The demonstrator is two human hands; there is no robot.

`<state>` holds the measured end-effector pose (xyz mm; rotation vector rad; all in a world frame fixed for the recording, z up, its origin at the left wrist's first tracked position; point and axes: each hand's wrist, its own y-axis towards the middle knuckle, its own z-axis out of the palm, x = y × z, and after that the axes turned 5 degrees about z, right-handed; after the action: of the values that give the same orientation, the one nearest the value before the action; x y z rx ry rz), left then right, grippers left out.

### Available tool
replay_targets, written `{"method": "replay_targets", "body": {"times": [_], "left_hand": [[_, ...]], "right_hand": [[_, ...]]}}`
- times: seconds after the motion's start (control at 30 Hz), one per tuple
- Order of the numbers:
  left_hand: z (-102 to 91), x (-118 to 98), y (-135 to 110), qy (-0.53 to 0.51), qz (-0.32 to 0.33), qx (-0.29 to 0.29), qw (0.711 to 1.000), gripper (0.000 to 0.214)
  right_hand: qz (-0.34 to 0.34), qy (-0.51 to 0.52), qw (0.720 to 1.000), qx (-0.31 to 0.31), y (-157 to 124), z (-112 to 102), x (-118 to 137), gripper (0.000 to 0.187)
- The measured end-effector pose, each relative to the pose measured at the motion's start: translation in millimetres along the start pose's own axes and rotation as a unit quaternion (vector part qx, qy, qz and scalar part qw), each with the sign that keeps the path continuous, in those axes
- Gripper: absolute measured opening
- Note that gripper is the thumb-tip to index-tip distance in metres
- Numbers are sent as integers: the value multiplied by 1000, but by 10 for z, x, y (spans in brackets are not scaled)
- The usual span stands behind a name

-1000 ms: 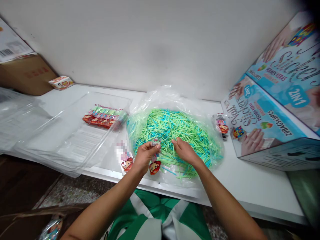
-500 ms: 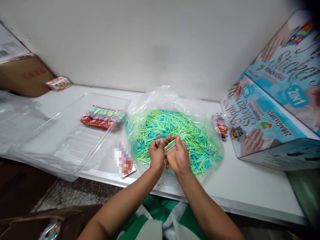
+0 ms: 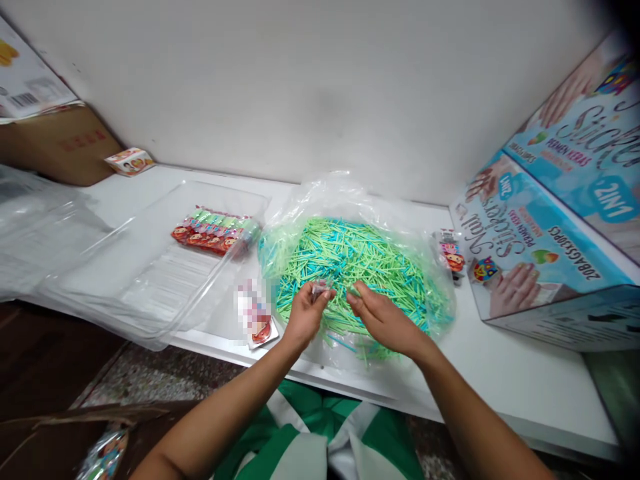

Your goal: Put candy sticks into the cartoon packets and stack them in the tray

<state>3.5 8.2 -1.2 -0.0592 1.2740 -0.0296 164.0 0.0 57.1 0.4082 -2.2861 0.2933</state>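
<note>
A wide heap of thin green and blue sticks (image 3: 365, 257) lies in an opened clear plastic bag (image 3: 320, 190) in front of me. Over the heap's near left part, my left hand (image 3: 303, 315) pinches a small clear wrapper (image 3: 320, 288) between thumb and fingers. To its right, my right hand (image 3: 385, 319) hovers low over the sticks, fingers drawn together on a small pale green piece, seemingly stick ends. How many it holds is hidden. A printed card (image 3: 261, 327) rests on the table left of the bag.
A clear plastic tray (image 3: 115, 233) at left holds a row of red and green candy packets (image 3: 213, 230). Blue sticker boxes (image 3: 530, 247) stand at right, with a small packet (image 3: 451, 253) beside them. A brown carton (image 3: 60, 143) and a small box (image 3: 129, 161) sit at back left.
My hands have moved apart. The bundle of sticks that lay across my right palm no longer shows there, and that hand has turned palm down. The view has shifted slightly left.
</note>
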Motion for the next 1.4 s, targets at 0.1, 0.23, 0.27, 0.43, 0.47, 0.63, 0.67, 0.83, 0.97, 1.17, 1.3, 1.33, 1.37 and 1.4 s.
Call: {"method": "replay_targets", "body": {"times": [0.1,0.23,0.27,0.43,0.47,0.63,0.67,0.83,0.97,1.17,1.3,1.33,1.37,1.4], "left_hand": [[-130,-65,-71,108,51,38,992,22],[-191,-185,-179,277,139,67,949,18],[-195,-211,-199,303,153,73,938,17],[-236,-243,-225,397,224,102,884,14],[-250,-234,-221,421,248,107,866,14],[-298,-212,-203,506,320,159,785,18],[-297,-220,-203,514,319,167,779,18],[-261,-297,-218,508,288,206,785,18],[-231,-326,-257,447,217,255,829,15],[-170,-251,-310,189,5,228,955,29],[-121,-203,-352,78,-99,239,963,34],[-114,-195,-363,62,-113,237,963,35],[-110,-188,-373,48,-120,228,965,34],[-109,-183,-382,36,-123,213,969,34]], "right_hand": [[-22,-147,988,50,18,-190,38,21],[-35,-241,964,103,68,-307,191,23],[-39,-259,958,117,78,-321,228,24],[-45,-338,924,174,98,-337,338,27],[-45,-351,918,178,98,-333,350,26],[-29,-386,901,194,103,-295,375,22],[-26,-386,901,197,108,-282,369,22],[-28,-359,911,199,139,-171,323,30],[-37,-346,916,199,168,-126,323,52],[-58,-209,960,175,217,-344,271,37],[-52,-131,980,137,218,-290,184,27],[-48,-94,987,119,214,-235,162,25],[-38,-44,994,97,208,-171,139,25],[-21,14,997,76,199,-106,117,27]]}}
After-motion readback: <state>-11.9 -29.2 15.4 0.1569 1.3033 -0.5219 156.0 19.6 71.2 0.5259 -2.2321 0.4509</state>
